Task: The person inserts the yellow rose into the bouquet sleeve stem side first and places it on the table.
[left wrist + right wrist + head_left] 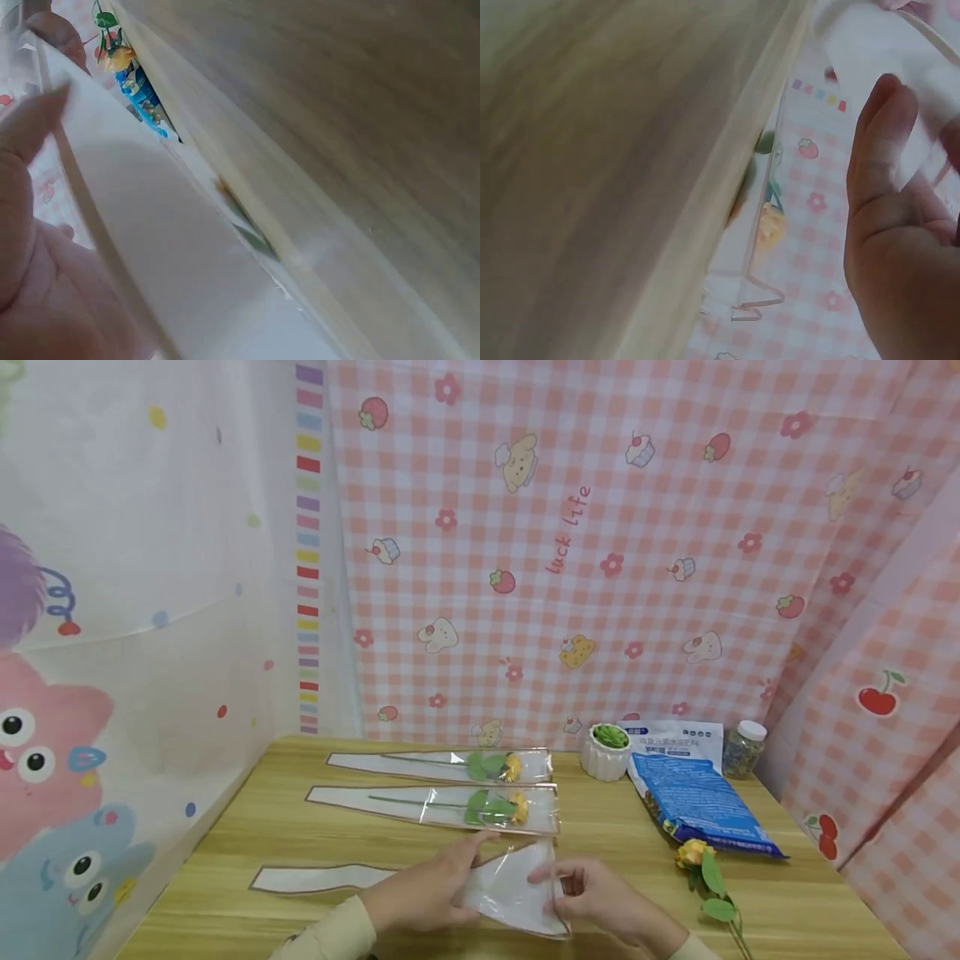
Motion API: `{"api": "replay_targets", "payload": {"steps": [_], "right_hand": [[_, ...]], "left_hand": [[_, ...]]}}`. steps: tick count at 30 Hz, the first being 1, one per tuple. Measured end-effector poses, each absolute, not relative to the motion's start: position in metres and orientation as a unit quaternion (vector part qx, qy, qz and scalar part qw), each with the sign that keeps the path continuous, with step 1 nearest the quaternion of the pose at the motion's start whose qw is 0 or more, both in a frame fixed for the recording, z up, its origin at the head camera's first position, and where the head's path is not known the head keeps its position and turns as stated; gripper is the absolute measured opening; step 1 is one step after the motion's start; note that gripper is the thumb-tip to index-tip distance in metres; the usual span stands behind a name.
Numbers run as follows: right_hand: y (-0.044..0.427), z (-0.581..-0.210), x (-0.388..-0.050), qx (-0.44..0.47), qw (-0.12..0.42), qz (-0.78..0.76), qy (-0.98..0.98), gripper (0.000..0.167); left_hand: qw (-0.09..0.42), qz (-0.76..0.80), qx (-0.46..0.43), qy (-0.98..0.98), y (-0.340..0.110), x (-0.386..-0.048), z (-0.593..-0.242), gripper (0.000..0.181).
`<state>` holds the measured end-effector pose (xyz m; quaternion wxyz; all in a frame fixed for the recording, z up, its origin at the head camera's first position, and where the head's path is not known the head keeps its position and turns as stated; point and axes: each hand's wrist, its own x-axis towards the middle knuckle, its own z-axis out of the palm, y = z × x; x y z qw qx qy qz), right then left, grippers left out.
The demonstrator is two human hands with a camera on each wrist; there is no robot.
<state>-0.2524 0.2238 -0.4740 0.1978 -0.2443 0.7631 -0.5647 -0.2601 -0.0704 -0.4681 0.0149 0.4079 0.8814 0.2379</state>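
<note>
The left hand (429, 887) spans the sleeve (507, 882) with its thumb and fingers spread to opposite sides of it, holding it near its wide part. The right hand (606, 895) has its fingers bent and its thumb close to them, seemingly pinching the wide mouth. The sleeve lies along the near edge of the surface (206, 860), its mouth lifted clear, its narrow tail pointing to the left edge.

It should weigh almost nothing and be limp, slick and easily creased; a hard tug could probably split a seam. The best hold is likely the bordered rim at the mouth, with the other hand steadying the body.

It is a long, tapering, whitish, glossy film with a thin brownish border, bulged between the hands, and no flower shows in it. Beyond it, towards the far edge, lie two filled sleeves (542, 807), each with a yellow rose. A loose yellow rose (712, 874) lies towards the near right corner.
</note>
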Motion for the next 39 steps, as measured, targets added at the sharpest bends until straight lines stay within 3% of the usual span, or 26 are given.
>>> {"api": "replay_targets", "payload": {"steps": [5,12,15,23,30,34,39], "right_hand": [[0.219,-0.475,-0.252,-0.263,0.234,-0.612,0.709,0.057],[0.208,-0.474,-0.250,-0.277,0.239,-0.628,0.687,0.059],[0.206,-0.473,-0.249,-0.277,0.242,-0.620,0.693,0.053],[0.200,-0.474,-0.243,-0.257,0.214,-0.633,0.699,0.036],[0.193,-0.472,-0.237,-0.234,0.212,-0.607,0.729,0.032],[0.193,-0.474,-0.238,-0.234,0.176,-0.553,0.780,0.032],[0.197,-0.479,-0.241,-0.225,0.180,-0.478,0.830,0.036]], "left_hand": [[-0.045,0.202,0.456,0.866,-0.066,-0.259,-0.463,0.106],[-0.146,0.092,0.527,0.832,-0.041,-0.261,-0.460,0.086],[-0.150,0.072,0.529,0.832,-0.036,-0.259,-0.461,0.073],[-0.195,0.019,0.518,0.833,-0.038,-0.254,-0.458,0.094],[-0.153,0.022,0.517,0.842,-0.039,-0.249,-0.462,0.098],[-0.128,0.020,0.518,0.846,-0.038,-0.254,-0.469,0.098],[-0.056,0.041,0.486,0.871,-0.048,-0.259,-0.469,0.106]]}}
